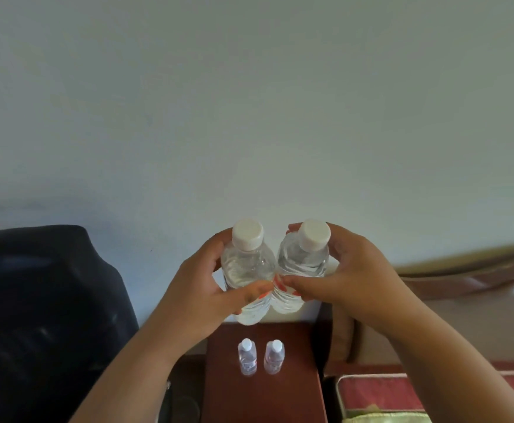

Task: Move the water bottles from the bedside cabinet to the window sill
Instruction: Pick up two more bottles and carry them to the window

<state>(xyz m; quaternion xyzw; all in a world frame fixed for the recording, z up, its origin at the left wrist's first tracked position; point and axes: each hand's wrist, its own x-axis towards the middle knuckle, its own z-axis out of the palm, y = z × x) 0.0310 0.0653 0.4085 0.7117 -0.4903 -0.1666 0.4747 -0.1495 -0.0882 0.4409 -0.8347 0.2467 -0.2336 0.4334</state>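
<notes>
Fingers (216, 248) of the left hand (207, 288) wrap 1 clear plastic white-capped water bottle (246, 270); the right hand (347, 270) grips another (303, 261), both raised above 2 matching bottles (247, 357) standing on the reddish-brown wooden bedside cabinet (292, 377).

Pale blank wall (249, 102) behind; dark armchair (42, 300) at left, brown padded headboard (463, 285) and red-patterned bed (402, 392) at right.

Clear bottles (248, 282) (white caps), reddish-brown cabinet (292, 377), dark navy chair (36, 300), pale wall (249, 102)

head view, looking down, close above cabinet (265, 392)
</notes>
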